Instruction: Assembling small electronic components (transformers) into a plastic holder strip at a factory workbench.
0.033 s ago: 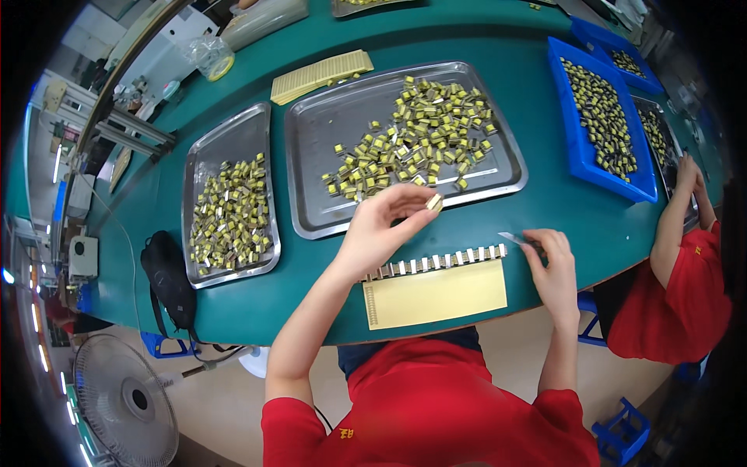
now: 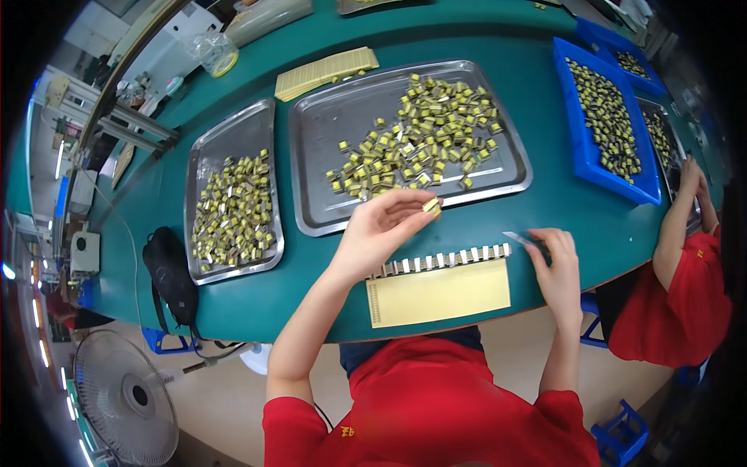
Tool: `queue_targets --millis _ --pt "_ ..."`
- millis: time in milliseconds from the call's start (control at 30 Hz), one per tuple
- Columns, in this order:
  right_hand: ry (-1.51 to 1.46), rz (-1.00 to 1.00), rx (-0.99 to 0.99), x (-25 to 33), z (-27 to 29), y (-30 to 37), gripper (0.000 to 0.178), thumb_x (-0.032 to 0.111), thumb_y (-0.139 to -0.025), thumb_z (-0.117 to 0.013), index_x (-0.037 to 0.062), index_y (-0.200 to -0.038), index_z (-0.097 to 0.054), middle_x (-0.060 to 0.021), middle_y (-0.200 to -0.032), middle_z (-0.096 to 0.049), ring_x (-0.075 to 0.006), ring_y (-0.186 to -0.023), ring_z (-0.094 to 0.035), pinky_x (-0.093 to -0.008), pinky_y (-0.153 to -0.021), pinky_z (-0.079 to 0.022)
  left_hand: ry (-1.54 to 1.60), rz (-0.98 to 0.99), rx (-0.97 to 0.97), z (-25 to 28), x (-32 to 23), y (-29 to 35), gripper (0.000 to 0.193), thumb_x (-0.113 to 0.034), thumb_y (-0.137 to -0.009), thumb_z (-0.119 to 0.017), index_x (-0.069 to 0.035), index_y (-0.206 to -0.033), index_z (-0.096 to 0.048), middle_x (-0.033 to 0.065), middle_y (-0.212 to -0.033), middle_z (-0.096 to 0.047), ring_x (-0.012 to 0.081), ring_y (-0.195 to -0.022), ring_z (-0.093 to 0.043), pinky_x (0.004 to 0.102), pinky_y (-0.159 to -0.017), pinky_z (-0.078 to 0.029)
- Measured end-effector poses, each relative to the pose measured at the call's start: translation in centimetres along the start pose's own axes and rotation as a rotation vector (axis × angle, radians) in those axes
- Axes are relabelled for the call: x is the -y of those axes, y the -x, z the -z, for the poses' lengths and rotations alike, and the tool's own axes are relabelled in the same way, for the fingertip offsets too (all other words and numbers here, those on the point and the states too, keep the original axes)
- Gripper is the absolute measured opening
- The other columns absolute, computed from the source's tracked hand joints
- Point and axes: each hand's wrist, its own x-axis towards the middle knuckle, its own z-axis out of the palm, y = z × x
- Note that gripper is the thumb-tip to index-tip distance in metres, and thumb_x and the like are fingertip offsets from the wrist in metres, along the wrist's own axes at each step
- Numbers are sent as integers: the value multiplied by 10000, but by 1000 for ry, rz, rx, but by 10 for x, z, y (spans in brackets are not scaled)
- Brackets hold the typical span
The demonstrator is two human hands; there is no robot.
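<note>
Nothing has moved. Left hand pinches one part above the row; right hand grips a thin tool. Judged: seating the part needs careful alignment.

Bright, even overhead light; soft glare on the steel tray. Shadows are faint. The green tabletop bends strongly toward the dark, blurred rim.

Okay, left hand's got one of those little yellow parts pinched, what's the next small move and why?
Probably bring the left hand down and set its small yellow part at the right end of the row of parts lined along the yellow strip. The part is pinched above the table, and the right hand rests near that end.
</note>
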Motion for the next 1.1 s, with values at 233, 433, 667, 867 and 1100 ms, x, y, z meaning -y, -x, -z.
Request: queue_targets --millis 233,433,667,867,1100 --pt "-40 -85 59 -2 -3 -3 170 -37 -832 -641 -12 -994 -601 -114 -893 -571 -237 -827 -562 -323 -738 -470 308 158 -71 39 -4 56 315 -86 -981 -564 59 -1261 -568 171 -1153 -654 214 -974 -666 304 -851 -514" --pt "23 -123 60 -1 -14 1 137 -32 -856 -614 -17 -986 -576 -117 -852 -540 -235 -776 -539 -336 -716 -457 -126 47 -295 59 8 100 279 48 -901 -609 17 -1176 -642 77 -1078 -602 156 -911 -655 274 -812 -534" --pt "144 -85 -58 1 -20 8 71 21 -917 -587 -8 -962 -539 -123 -838 -538 -237 -753 -535 -337 -692 -445 -610 -3 -187 48 12 115 408 87 -784 -677 -31 -1172 -631 98 -1051 -576 181 -827 -614 299 -738 -514" --pt "-206 -295 -336 -3 -43 23 110 122 -983 -578 14 -993 -561 -2 -826 -519 -84 -759 -477 -225 -665 -407 -782 -16 -124 39 16 105 456 90 -821 -620 -41 -1255 -572 122 -1053 -554 232 -811 -600 329 -728 -514" --pt "-370 -296 -433 -11 -47 18 146 109 -981 -588 9 -1078 -546 2 -882 -551 -72 -796 -517 -207 -734 -439 -726 -3 -162 37 16 106 416 97 -841 -607 -24 -1238 -581 120 -1066 -549 225 -794 -574 322 -728 -496"
